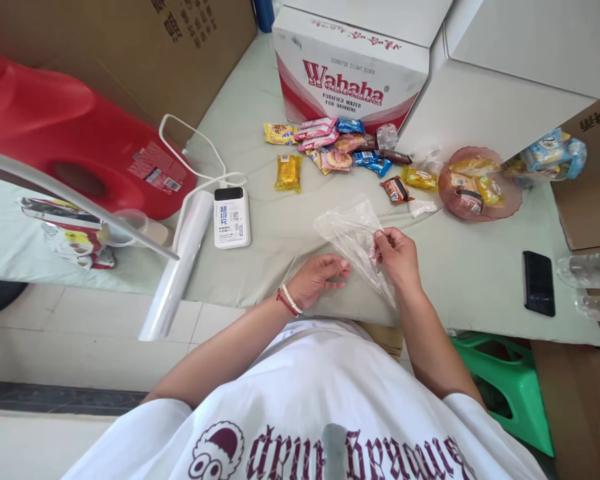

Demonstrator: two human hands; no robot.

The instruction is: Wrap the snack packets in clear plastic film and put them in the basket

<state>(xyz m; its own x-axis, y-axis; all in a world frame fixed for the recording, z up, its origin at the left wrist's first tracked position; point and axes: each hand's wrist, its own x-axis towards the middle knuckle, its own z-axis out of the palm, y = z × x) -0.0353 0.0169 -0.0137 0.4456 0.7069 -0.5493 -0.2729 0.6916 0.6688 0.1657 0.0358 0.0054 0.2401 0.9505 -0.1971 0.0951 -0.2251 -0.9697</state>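
A clear plastic bag (pixel 351 230) lies over the pale cloth-covered table (pixel 480 273) near its front edge. My right hand (pixel 399 257) pinches the bag's right side between thumb and fingers. Just left of the bag, my left hand (pixel 320 277) hovers with its fingers loosely apart and holds nothing; a beaded bracelet sits on that wrist. Beyond the bag, several small wrapped snacks (pixel 330 143) are scattered on the cloth.
A pink dish (pixel 480 187) holds more snacks at the right. A white power bank (pixel 232 217) with its cable, a plastic roll (pixel 177 263) and a red container (pixel 80 127) sit at left. A Wahaha carton (pixel 347 67) stands behind, a black phone (pixel 539 282) at right.
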